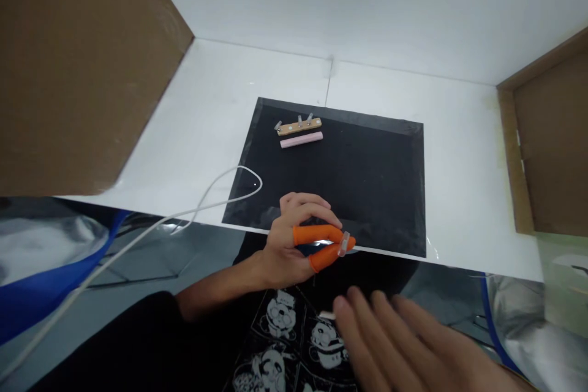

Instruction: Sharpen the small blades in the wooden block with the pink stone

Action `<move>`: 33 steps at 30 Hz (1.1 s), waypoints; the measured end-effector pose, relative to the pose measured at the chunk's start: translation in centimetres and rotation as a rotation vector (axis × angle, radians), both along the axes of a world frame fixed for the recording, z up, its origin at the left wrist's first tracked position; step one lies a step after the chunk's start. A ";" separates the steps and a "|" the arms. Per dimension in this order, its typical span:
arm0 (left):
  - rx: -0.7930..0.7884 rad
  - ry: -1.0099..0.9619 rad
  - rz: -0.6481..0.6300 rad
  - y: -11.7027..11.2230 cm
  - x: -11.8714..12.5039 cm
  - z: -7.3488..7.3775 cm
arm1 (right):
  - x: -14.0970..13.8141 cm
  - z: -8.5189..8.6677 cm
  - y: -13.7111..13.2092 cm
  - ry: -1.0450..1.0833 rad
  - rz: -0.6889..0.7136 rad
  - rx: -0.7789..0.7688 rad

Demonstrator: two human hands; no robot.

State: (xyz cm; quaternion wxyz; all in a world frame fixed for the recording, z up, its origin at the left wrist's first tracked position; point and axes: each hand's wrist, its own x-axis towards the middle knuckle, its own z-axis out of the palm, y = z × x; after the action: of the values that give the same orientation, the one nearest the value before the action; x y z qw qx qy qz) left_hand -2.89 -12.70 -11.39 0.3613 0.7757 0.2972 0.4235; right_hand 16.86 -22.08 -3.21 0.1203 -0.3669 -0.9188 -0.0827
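Note:
My left hand [294, 239] is over the front edge of the black mat [367, 177], with orange finger cots [316, 234] on its thumb and index finger. Those two fingertips pinch a small clear plastic piece [343, 244]. Lower right, my right hand [395, 343] is blurred, its fingers side by side and its thumb hidden. A small whitish strip [327, 315] juts from its index fingertip and appears gripped there. Near the mat's back left lies a wooden strip [299, 127] bearing several small clear pieces. Just in front of it is a pink bar [301, 140].
A white cable [206, 202] loops from the lower left onto the mat's left edge. The mat lies on a white table [463, 153]. Brown panels stand at left [82, 73] and right [551, 147], with a white wall [367, 6] behind.

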 end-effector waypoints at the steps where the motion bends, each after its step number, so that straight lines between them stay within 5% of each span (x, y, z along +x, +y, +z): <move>1: -0.003 0.001 0.001 0.0 0.0 0.0 | 0.0 0.0 0.0 0.001 -0.042 0.008; 3: -0.002 -0.001 0.003 0.0 0.0 -0.1 | 0.0 0.1 -0.1 0.022 -0.116 0.038; 7: -0.014 -0.014 0.008 0.0 -0.1 -0.3 | -0.4 0.0 0.1 0.015 -0.004 -0.007; 10: -0.009 -0.016 0.006 0.1 -0.1 -0.4 | -0.5 -0.2 0.4 0.067 -0.105 0.020; 14: 0.003 -0.014 0.008 0.2 -0.2 -0.5 | -0.5 -0.3 0.8 0.046 0.012 -0.006; 26: -0.076 0.002 0.055 1.2 0.0 -1.4 | 0.0 -2.0 1.0 0.086 -0.096 -0.048; 30: -0.072 0.017 0.067 2.2 0.0 -1.6 | 0.3 -2.1 2.0 0.098 0.016 -0.125; 33: -0.037 0.067 0.128 4.2 -0.3 -2.1 | 1.8 -3.5 3.2 0.203 -0.059 -0.144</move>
State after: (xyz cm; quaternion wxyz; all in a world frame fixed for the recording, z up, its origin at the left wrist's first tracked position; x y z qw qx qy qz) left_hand -3.22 -8.47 -13.48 0.3377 0.7621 0.3658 0.4140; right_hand 18.65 -18.86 -6.69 0.1836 -0.4077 -0.8943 0.0173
